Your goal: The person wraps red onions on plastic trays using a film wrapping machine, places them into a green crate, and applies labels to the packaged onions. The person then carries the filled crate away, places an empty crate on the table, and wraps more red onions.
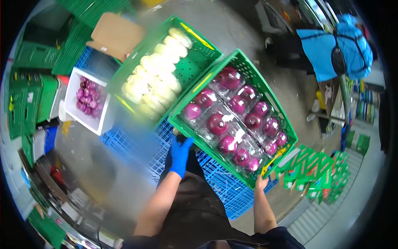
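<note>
Currently, green crate (pixel 265 97) of packed onions (pixel 228 144) over the blue pallet's (pixel 226 191) right end, right hand (pixel 261 182) clamped on the crate's near right corner, left hand (pixel 179 155) (blue-gloved) near its left corner, thumb and fingers apart, contact unclear.

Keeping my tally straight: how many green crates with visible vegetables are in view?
2: the red-onion crate near picture centre, and the pale-vegetable crate beside it, to the upper left. Stacked green crates at far left may hide more.
</note>
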Available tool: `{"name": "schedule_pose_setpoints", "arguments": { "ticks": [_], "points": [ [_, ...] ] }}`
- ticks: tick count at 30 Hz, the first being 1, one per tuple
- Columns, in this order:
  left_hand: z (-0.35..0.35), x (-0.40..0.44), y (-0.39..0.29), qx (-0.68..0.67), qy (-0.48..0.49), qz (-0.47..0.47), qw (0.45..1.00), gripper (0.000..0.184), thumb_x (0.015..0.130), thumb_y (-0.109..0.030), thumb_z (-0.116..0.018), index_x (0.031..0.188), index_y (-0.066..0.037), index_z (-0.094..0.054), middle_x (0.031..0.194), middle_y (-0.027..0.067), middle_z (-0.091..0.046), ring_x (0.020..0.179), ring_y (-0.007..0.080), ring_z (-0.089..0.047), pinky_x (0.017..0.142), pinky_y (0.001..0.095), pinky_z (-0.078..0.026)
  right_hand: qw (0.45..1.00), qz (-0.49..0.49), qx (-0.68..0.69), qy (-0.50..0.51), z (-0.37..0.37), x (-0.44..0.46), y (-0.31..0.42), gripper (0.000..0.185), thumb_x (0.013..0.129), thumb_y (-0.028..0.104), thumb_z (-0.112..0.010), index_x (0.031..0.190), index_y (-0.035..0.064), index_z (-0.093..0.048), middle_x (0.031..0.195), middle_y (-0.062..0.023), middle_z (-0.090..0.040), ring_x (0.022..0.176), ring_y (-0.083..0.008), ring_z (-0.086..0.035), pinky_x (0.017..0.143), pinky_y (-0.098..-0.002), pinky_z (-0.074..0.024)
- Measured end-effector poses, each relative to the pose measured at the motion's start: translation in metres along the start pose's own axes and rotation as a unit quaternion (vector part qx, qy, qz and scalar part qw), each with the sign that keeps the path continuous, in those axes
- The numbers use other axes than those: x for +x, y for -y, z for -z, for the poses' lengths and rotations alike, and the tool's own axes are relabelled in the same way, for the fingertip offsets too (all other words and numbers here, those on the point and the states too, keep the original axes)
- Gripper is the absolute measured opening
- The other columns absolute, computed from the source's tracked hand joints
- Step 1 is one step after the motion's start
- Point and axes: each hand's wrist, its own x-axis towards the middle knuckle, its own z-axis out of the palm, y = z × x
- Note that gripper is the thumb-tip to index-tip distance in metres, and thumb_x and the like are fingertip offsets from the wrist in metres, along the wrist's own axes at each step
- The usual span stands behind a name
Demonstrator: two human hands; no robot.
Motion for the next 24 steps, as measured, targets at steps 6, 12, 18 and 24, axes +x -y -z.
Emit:
{"name": "schedule_pose_setpoints", "arguments": {
  "ticks": [6, 12, 18, 24],
  "points": [
    [-0.031, 0.016, 0.013, 0.022, 0.103, 0.067, 0.992, 0.066, 0.074, -0.019, -0.075, 0.130, -0.003, -0.045, 0.110, 0.0152, -0.065, 0.097, 0.0275, -0.064, 0.084, 0.0374, -0.049, 0.966, -0.197, 0.081, 0.149, 0.003, 0.038, -0.025, 0.039, 0.079, 0.007, -0.062, 0.115, -0.0024, -0.052, 0.105, -0.0181, -0.061, 0.086, -0.0332, -0.065, 0.070, -0.0480, -0.0553],
    [-0.035, 0.014, 0.001, 0.146, 0.052, 0.101, 0.983, 0.083, 0.072, -0.025, -0.071, 0.136, 0.009, -0.030, 0.105, 0.0286, -0.063, 0.098, 0.0407, -0.062, 0.083, 0.0462, -0.050, 0.962, -0.220, 0.028, 0.162, 0.010, 0.028, -0.007, 0.031, 0.082, -0.002, -0.056, 0.112, -0.0023, -0.052, 0.102, -0.0160, -0.060, 0.084, -0.0314, -0.065, 0.064, -0.0479, -0.0577],
    [-0.037, 0.014, 0.013, 0.180, 0.023, 0.071, 0.981, 0.087, 0.072, -0.024, -0.067, 0.137, 0.016, -0.025, 0.095, 0.0317, -0.063, 0.089, 0.0426, -0.064, 0.077, 0.0474, -0.052, 0.982, -0.096, -0.013, 0.161, 0.015, 0.049, -0.046, 0.028, 0.080, -0.006, -0.053, 0.107, 0.0013, -0.055, 0.089, -0.0117, -0.061, 0.069, -0.0243, -0.064, 0.048, -0.0393, -0.0555],
    [-0.029, 0.009, 0.002, 0.189, 0.010, 0.053, 0.981, 0.086, 0.071, -0.028, -0.070, 0.134, 0.016, -0.030, 0.093, 0.0307, -0.064, 0.086, 0.0408, -0.065, 0.074, 0.0461, -0.053, 0.984, -0.054, -0.038, 0.165, 0.019, 0.039, -0.035, 0.021, 0.081, -0.004, -0.055, 0.102, 0.0008, -0.056, 0.084, -0.0123, -0.063, 0.067, -0.0261, -0.064, 0.044, -0.0373, -0.0530]
  ]
}}
